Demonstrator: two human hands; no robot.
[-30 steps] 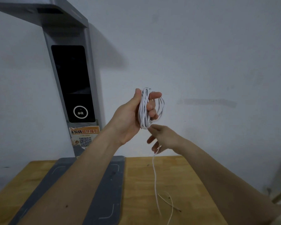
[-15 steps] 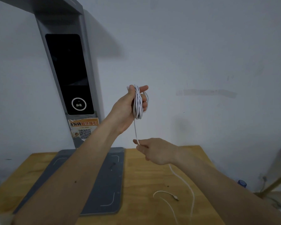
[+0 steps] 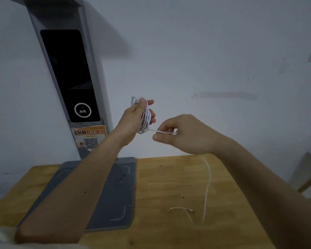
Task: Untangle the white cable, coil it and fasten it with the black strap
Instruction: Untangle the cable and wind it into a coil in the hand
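My left hand (image 3: pixel 133 119) is raised in front of the wall and holds a coil of the white cable (image 3: pixel 145 115), wound in several loops around its fingers. My right hand (image 3: pixel 185 133) is just to the right of the coil and pinches the strand that leaves the coil's lower end. From under that hand the loose cable tail (image 3: pixel 207 186) drops onto the wooden table, and its plug end (image 3: pixel 191 210) lies on the tabletop. No black strap is visible.
A grey scanner stand (image 3: pixel 68 78) with a dark screen rises at the left, and its flat grey base (image 3: pixel 113 194) covers the left part of the wooden table (image 3: pixel 169 177). An orange sticker with a QR code (image 3: pixel 90 139) is on the stand. Behind is a plain wall.
My right hand has risen from below the coil to beside it on the right, pulling the strand sideways. The coil in my left hand has stayed about where it was.
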